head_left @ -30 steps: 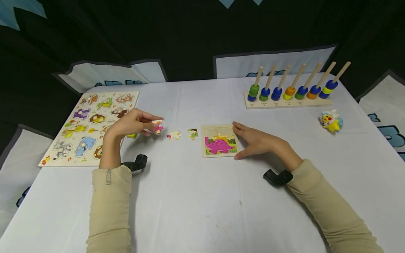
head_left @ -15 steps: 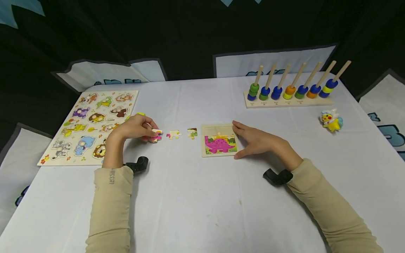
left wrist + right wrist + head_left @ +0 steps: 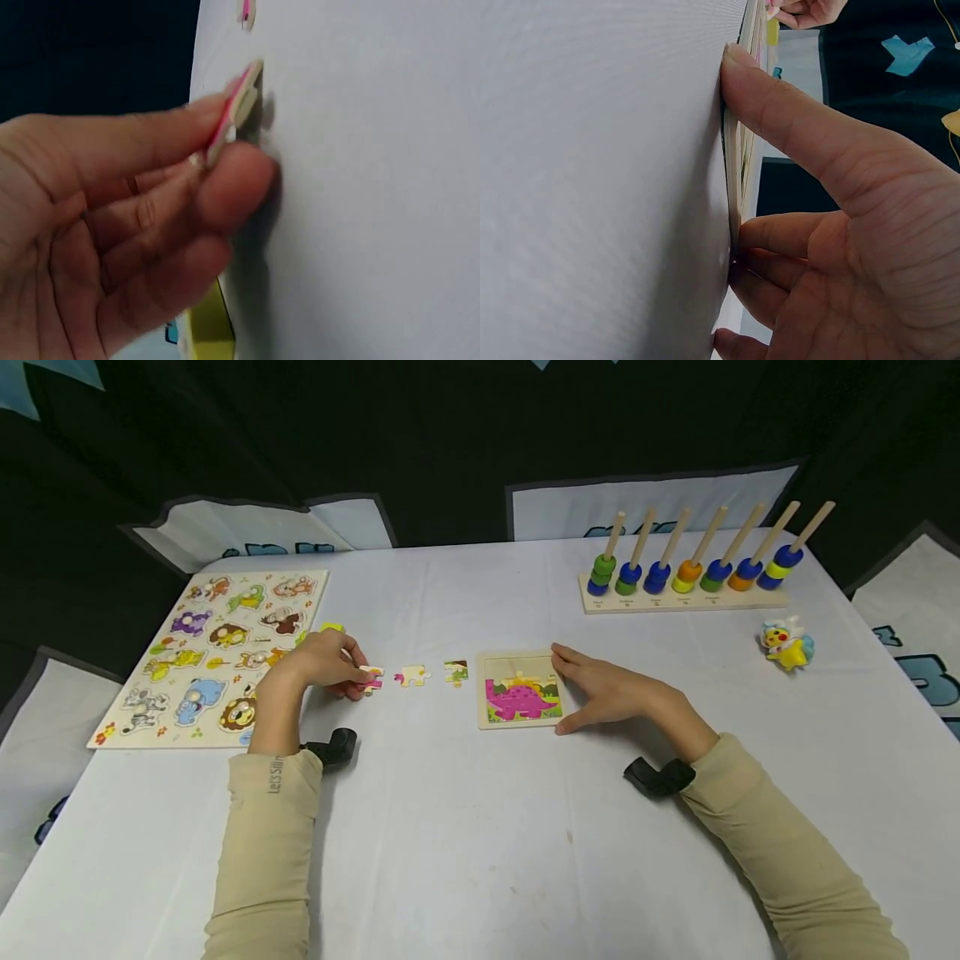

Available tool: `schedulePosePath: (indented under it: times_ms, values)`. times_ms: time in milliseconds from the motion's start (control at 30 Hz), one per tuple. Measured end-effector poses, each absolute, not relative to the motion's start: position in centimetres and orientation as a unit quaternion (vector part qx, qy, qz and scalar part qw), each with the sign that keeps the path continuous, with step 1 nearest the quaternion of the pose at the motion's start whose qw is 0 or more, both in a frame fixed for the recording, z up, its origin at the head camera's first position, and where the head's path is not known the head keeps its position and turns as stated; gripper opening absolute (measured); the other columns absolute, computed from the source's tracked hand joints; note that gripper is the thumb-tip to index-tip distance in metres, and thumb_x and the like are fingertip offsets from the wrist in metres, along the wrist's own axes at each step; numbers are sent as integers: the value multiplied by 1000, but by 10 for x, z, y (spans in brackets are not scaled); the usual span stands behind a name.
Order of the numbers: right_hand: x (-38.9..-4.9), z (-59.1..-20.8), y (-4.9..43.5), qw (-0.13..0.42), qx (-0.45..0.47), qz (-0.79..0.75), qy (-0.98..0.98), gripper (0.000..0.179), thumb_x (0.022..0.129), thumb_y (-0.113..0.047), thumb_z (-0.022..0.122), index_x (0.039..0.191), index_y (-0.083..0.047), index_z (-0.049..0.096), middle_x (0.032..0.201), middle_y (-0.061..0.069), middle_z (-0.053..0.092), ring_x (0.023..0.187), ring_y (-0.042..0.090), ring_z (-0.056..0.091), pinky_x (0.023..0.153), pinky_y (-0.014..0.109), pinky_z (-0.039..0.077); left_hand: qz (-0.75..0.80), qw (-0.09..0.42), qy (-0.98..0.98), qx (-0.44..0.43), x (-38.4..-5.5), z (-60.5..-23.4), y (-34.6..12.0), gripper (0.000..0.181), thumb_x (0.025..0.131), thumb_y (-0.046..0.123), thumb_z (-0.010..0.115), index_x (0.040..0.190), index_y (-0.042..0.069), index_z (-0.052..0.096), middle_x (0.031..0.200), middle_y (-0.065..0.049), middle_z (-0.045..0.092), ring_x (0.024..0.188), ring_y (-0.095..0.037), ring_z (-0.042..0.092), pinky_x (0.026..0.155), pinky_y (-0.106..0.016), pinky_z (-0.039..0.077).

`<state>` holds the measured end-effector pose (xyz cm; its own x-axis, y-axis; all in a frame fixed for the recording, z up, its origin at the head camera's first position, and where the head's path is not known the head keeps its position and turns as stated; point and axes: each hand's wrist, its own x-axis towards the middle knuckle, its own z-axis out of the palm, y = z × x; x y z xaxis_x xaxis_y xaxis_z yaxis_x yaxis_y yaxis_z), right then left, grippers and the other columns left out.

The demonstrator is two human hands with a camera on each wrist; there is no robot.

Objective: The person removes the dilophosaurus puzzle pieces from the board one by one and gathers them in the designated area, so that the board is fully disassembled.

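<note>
In the head view, my left hand (image 3: 318,662) pinches a pink-and-cream jigsaw piece (image 3: 372,682) between thumb and fingers. The left wrist view shows this piece (image 3: 241,105) tilted edge-on, just off the white surface. To its right lie a cream piece with a pink corner (image 3: 412,676) and a green-and-brown piece (image 3: 456,672). Farther right is a small wooden puzzle tray (image 3: 482,702), partly filled with a pink dinosaur picture. My right hand (image 3: 611,693) touches the tray's right edge, thumb and fingers spread. The right wrist view has the tray (image 3: 733,172) side-on against these fingers.
An animal peg puzzle board (image 3: 168,739) lies at the left, partly under the left hand. A yellow object (image 3: 332,627) shows behind that hand. A stacking rack (image 3: 690,602) with coloured rings stands at the back right, and a small yellow toy figure (image 3: 786,644) sits in front of it.
My left hand has lowered with the pinched piece and shifted slightly, and the piece has turned in the fingers. My right hand and the tray have stayed in place.
</note>
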<state>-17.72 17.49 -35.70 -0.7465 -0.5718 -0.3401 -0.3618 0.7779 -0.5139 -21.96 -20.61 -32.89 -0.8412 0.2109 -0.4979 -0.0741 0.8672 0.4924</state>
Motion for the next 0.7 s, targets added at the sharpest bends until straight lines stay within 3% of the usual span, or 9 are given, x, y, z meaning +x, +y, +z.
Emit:
schedulePosePath:
  times_ms: [300, 533, 700]
  values:
    - [-177, -357, 175, 246, -258, -218, 908, 103, 79, -39, 76, 150, 5, 16, 161, 19, 3, 149, 36, 7, 117, 51, 16, 205, 250, 946, 10, -217, -323, -195, 21, 85, 15, 70, 97, -2, 63, 61, -4, 68, 59, -12, 63, 58, -26, 42]
    - [-177, -357, 174, 245, -261, -220, 908, 103, 79, -39, 76, 150, 5, 17, 161, 19, 4, 149, 36, 7, 117, 51, 16, 162, 199, 966, 18, -215, -323, -192, 19, 81, 17, 73, 90, 1, 68, 84, -11, 59, 70, -20, 52, 57, -27, 41]
    - [-178, -358, 175, 245, -260, -217, 908, 103, 79, -39, 77, 150, 5, 17, 161, 19, 4, 149, 36, 7, 117, 51, 16, 159, 193, 968, 21, -215, -325, -191, 20, 81, 17, 73, 92, 1, 69, 87, -13, 58, 73, -21, 52, 59, -27, 40]
